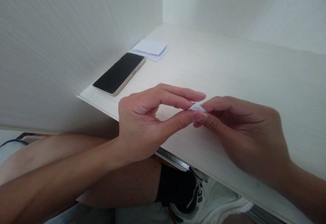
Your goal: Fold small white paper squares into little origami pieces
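A small folded piece of white paper (196,107) is pinched between both hands, just above the desk. My left hand (150,115) grips its left side between thumb and fingers, the fingers stretched along it. My right hand (244,125) pinches its right side with thumb and index finger, the other fingers curled beneath. The two thumbs meet at the near side of the paper and cover most of it, so only a pointed white part shows.
A phone (119,72) with a dark screen lies on the white desk (254,67) by the left panel. Behind it rests a small stack of white paper (150,48). White panels enclose the left and back. Below the front edge are legs and a shoe (188,190).
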`<state>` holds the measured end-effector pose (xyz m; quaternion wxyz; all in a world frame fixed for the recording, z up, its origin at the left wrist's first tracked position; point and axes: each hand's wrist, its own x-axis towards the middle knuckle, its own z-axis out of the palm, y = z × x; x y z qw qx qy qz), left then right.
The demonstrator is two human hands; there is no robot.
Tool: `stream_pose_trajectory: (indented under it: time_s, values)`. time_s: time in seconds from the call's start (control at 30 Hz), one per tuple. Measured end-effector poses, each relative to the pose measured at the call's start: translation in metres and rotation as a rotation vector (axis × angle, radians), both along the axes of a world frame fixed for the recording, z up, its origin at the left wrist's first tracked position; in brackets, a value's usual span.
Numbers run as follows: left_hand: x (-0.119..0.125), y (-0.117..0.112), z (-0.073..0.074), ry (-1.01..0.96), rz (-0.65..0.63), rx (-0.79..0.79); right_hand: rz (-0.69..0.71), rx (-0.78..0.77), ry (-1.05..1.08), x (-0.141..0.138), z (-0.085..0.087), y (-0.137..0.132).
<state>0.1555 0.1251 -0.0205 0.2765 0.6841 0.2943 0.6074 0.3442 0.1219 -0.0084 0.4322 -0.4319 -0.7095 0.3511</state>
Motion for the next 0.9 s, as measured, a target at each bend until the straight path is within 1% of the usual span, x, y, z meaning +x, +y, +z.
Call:
stream_pose_trajectory:
  time_s: [0.17, 0.33, 0.43, 0.53, 0.7, 0.9]
  values:
    - [-0.0014, 0.0013, 0.0006, 0.001, -0.039, 0.097, 0.063, -0.045, 0.061, 0.0008, 0.0007, -0.0012]
    - [-0.0030, 0.0033, 0.0016, -0.019, -0.079, 0.126, 0.104, -0.071, 0.081, 0.0008, 0.0033, -0.0013]
    - [-0.0028, 0.0025, 0.0017, -0.040, -0.086, 0.119, 0.102, -0.079, 0.084, -0.0002, 0.0041, -0.0018]
    - [-0.0010, 0.0017, 0.0006, -0.064, -0.077, 0.071, 0.087, -0.093, 0.075, -0.0015, 0.0050, -0.0029]
    - [0.0036, 0.0029, -0.0013, -0.173, -0.054, 0.011, 0.078, -0.115, 0.051, -0.0030, 0.0078, -0.0042]
    - [-0.0004, 0.0056, 0.0014, -0.059, -0.019, 0.055, 0.075, -0.119, 0.064, -0.0024, 0.0062, -0.0043]
